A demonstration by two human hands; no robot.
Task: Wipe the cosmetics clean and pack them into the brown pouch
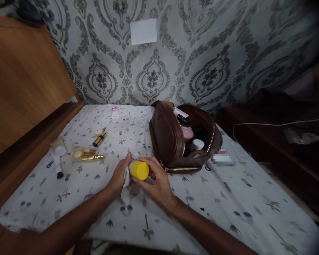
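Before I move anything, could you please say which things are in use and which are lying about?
In use:
- left hand with white cloth
- right hand with yellow-capped container
- probably open brown bag

Lying about:
- pink tube
- black-capped tube
- gold tube

Could not see most of the body of the yellow-capped container (pixel 140 170), hidden behind its cap and the right hand (pixel 161 182). Could not trace all fingers of the left hand (pixel 119 176), partly hidden by the white cloth (pixel 126 193). Lost both forearms (pixel 77 214) at the lower edge. Could not identify the deeper contents of the brown bag (pixel 166 132), sunk in shadow. Found the patch (pixel 223 158) beside it pixelated past recognition. Could not read the pink tube (pixel 115 112): print too small. Noted dark items (pixel 29 12) at upper left, blurred, cut off.
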